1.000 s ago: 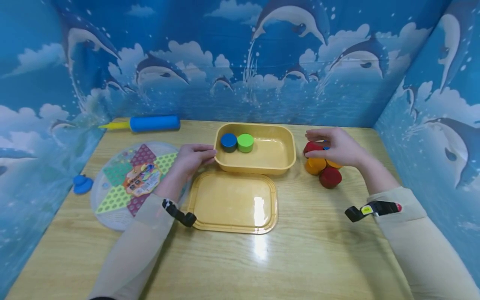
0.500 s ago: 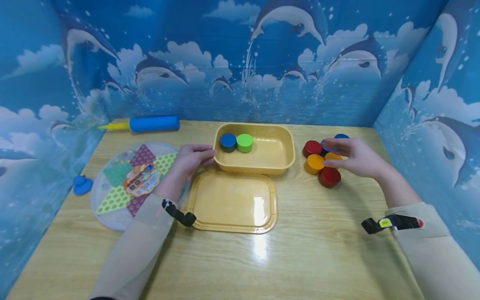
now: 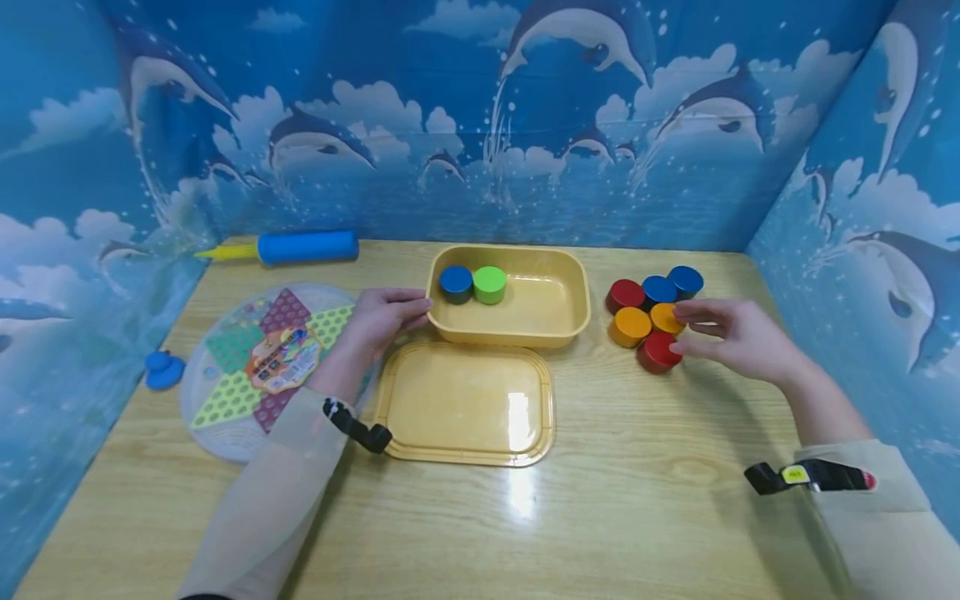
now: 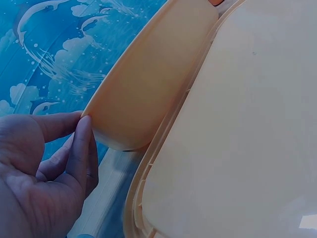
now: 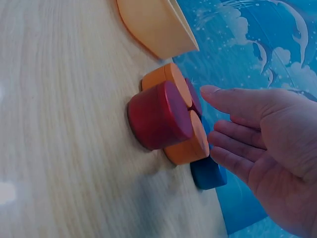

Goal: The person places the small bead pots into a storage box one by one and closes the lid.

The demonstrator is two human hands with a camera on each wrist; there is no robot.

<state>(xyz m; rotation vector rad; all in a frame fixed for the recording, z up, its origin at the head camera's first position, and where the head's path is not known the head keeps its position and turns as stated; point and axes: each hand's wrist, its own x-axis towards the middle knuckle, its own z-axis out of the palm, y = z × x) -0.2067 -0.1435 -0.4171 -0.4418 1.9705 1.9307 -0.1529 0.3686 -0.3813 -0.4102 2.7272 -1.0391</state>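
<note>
My left hand (image 3: 388, 321) pinches the left end of the yellow plastic box (image 3: 551, 340) by its rim, thumb and fingertip meeting on the edge in the left wrist view. A blue round tub (image 3: 457, 285) and a lime green round tub (image 3: 490, 285) stand inside at its left. My right hand (image 3: 738, 337) hovers at the right side of a cluster of small round tubs, its fingers extended and holding nothing. In that cluster are red tubs (image 3: 626, 297), orange tubs (image 3: 630, 327) and blue tubs (image 3: 686, 282). The nearer red tub (image 5: 157, 115) is close to the camera in the right wrist view.
A flat yellow lid (image 3: 465, 404) lies just in front of the box. Left of it is a round board with a coloured star (image 3: 232, 400). Behind the board lies a blue pump with a yellow nozzle (image 3: 307, 247). A small blue knob-shaped piece (image 3: 163, 370) sits at far left.
My right hand has drawn back to the right and toward me from over the tubs, uncovering the blue and orange ones. My left hand stays on the box rim.
</note>
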